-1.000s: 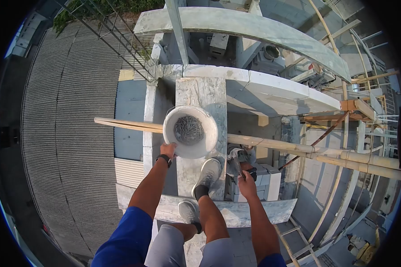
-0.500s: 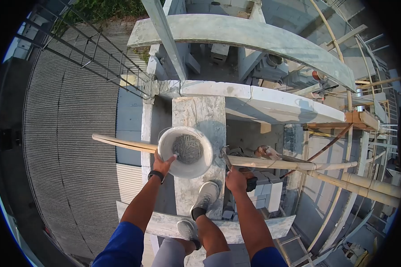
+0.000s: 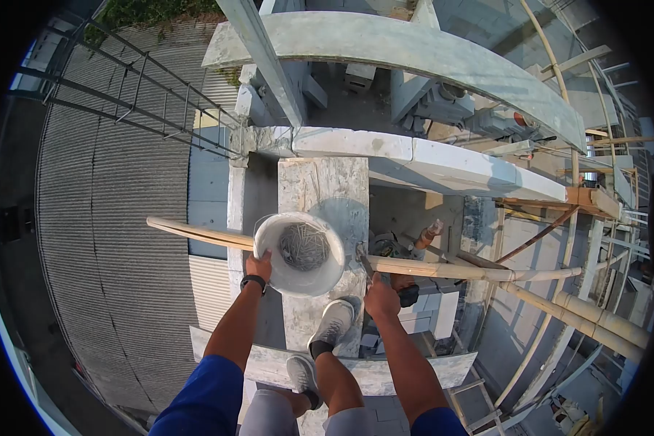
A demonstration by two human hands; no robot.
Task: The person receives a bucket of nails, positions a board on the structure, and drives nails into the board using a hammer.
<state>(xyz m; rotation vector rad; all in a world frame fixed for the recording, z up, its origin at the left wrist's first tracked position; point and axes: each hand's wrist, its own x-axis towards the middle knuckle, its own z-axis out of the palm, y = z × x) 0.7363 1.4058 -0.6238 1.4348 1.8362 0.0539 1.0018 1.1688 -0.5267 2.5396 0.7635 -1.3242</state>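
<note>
My left hand (image 3: 259, 267) is closed on the left rim of a white bucket (image 3: 328, 275) with nails (image 3: 303, 245) inside. The bucket rests on a worn plank (image 3: 323, 182). To the right of the bucket, my right hand (image 3: 381, 296) grips the handle of a hammer (image 3: 363, 256), whose head is over the plank's right edge. Close beside the hammer lies the end of a bamboo pole (image 3: 414, 268). Split bamboo (image 3: 196, 232) sticks out on the bucket's left.
My shoes (image 3: 333, 321) stand on the planks, above a drop. Another person's hand (image 3: 430, 234) shows below, right of the plank. A block wall (image 3: 356, 144) crosses ahead. Steel rebar (image 3: 134, 109) juts out at upper left, above a corrugated roof (image 3: 102, 254).
My right hand and the hammer have moved forward and left, nearer the bucket. The bucket sits lower in view. The other person's hand now shows raised below, and the near bamboo pole has shifted.
</note>
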